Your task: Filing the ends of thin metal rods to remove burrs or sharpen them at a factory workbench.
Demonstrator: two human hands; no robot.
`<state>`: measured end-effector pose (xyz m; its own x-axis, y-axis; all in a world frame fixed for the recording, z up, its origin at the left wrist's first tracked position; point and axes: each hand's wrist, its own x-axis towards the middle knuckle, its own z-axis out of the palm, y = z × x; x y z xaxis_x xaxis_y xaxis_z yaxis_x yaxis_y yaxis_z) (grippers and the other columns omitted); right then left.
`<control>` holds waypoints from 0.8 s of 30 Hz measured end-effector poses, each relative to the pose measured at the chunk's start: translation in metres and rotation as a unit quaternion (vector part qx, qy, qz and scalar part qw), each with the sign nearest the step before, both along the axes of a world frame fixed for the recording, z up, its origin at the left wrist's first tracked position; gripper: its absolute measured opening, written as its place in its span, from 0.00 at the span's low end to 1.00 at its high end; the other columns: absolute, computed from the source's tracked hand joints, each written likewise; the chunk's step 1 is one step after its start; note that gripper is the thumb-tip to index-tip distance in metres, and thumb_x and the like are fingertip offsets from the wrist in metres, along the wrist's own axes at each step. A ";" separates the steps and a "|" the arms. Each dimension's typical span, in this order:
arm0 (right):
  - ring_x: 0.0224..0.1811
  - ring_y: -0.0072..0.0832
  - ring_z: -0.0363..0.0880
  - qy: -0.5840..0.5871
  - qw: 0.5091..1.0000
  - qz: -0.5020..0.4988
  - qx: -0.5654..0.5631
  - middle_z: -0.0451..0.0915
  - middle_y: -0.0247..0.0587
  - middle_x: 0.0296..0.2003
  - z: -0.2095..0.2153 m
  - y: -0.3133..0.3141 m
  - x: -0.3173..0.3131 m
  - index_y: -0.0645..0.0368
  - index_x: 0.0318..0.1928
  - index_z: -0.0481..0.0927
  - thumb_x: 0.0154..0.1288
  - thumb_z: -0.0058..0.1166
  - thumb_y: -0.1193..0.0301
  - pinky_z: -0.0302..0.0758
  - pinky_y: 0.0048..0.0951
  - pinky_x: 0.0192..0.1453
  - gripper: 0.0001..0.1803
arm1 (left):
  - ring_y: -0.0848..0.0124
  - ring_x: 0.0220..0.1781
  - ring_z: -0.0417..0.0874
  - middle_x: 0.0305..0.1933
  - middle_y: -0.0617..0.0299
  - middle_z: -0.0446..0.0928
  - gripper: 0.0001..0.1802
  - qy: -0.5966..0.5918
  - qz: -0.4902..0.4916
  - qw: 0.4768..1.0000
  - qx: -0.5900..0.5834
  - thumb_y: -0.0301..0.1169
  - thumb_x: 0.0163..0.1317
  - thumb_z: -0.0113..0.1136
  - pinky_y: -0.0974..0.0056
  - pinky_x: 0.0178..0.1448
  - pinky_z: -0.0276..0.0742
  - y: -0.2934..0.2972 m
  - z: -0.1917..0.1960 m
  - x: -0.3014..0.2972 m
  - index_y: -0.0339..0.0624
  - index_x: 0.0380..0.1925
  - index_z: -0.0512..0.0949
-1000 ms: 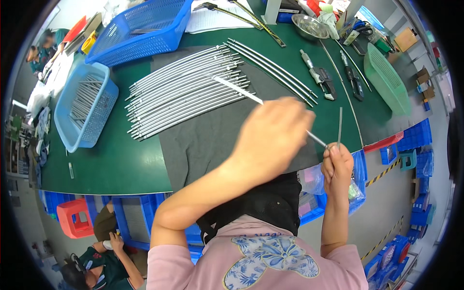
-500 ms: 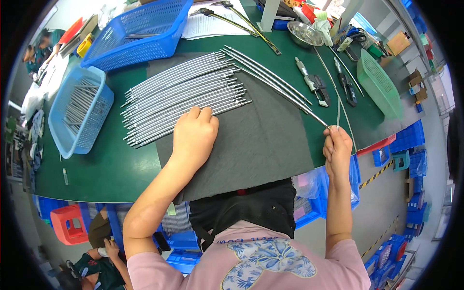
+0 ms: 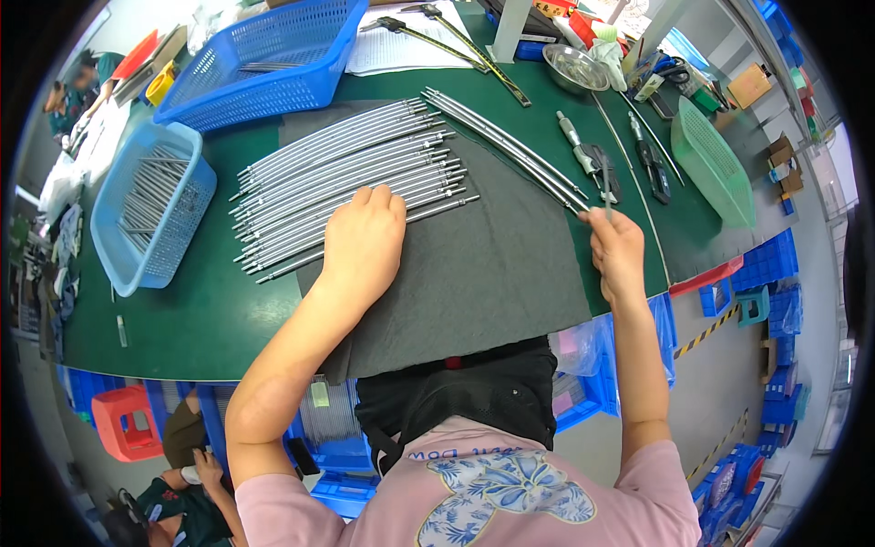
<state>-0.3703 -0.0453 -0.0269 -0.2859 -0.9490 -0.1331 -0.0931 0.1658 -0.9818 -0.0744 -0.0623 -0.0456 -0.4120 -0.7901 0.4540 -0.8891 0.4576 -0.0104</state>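
Head view: my left hand (image 3: 365, 239) lies flat, fingers spread and palm down, on the near end of a row of metal rods (image 3: 346, 178). It presses on them and grips nothing. The rods lie side by side on a dark grey mat (image 3: 474, 273) in the middle of the green bench (image 3: 182, 319), slanting up to the right.

My right hand (image 3: 615, 251) is at the mat's right edge, fingers pinched shut on a thin rod (image 3: 607, 187) that stands nearly upright. Just left of it a second bunch of longer rods (image 3: 510, 146) slants the other way, its near ends close to that hand.

Further out: a small light blue basket (image 3: 150, 214) with short metal pieces sits at the left of the bench, apart from the mat. A bigger blue basket (image 3: 260, 59) is behind it, touching the mat's far corner. A green basket (image 3: 711, 164) is at the right, with hand tools (image 3: 620, 164) between it and the mat. A metal bowl (image 3: 574, 66) sits at the far side.

Another person (image 3: 182, 492) sits low at the bottom left, below the bench, beside a red stool (image 3: 123, 424).
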 end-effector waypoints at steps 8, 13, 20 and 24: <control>0.17 0.15 0.66 0.388 0.912 -0.037 -0.126 0.70 0.29 0.14 -0.023 -0.015 0.010 0.63 0.33 0.81 0.56 0.62 0.70 0.63 0.24 0.24 0.08 | 0.62 0.35 0.78 0.29 0.58 0.73 0.06 -0.015 -0.027 0.999 0.022 0.21 0.43 0.57 0.60 0.36 0.77 0.004 0.006 -0.001 0.38 0.24 0.74; 0.21 0.09 0.60 0.168 0.969 -0.029 -0.178 0.69 0.23 0.18 -0.022 0.013 -0.003 0.66 0.35 0.80 0.65 0.57 0.69 0.57 0.20 0.23 0.10 | 0.57 0.33 0.77 0.30 0.55 0.73 0.06 0.068 -0.030 0.995 0.060 0.21 0.48 0.59 0.56 0.35 0.74 0.016 0.029 -0.003 0.38 0.27 0.73; 0.27 0.11 0.65 0.081 0.990 0.051 -0.106 0.76 0.29 0.27 0.003 0.099 0.007 0.68 0.38 0.79 0.68 0.52 0.71 0.64 0.17 0.31 0.10 | 0.66 0.26 0.75 0.31 0.60 0.71 0.14 0.068 -0.172 0.981 0.057 0.21 0.40 0.61 0.64 0.27 0.72 0.083 0.043 -0.049 0.38 0.32 0.76; 0.21 0.14 0.65 0.126 0.985 0.010 -0.116 0.71 0.30 0.19 -0.017 0.118 0.012 0.67 0.36 0.79 0.69 0.50 0.69 0.63 0.19 0.25 0.11 | 0.66 0.30 0.76 0.32 0.61 0.72 0.15 0.032 -0.190 0.977 0.097 0.21 0.40 0.61 0.64 0.28 0.73 0.086 0.028 -0.056 0.38 0.33 0.77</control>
<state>-0.3585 0.0723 -0.0443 -0.2630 -0.9513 0.1606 -0.3388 -0.0647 -0.9386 -0.1308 0.0239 -0.0171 -0.6673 -0.6599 0.3453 -0.6513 0.7419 0.1593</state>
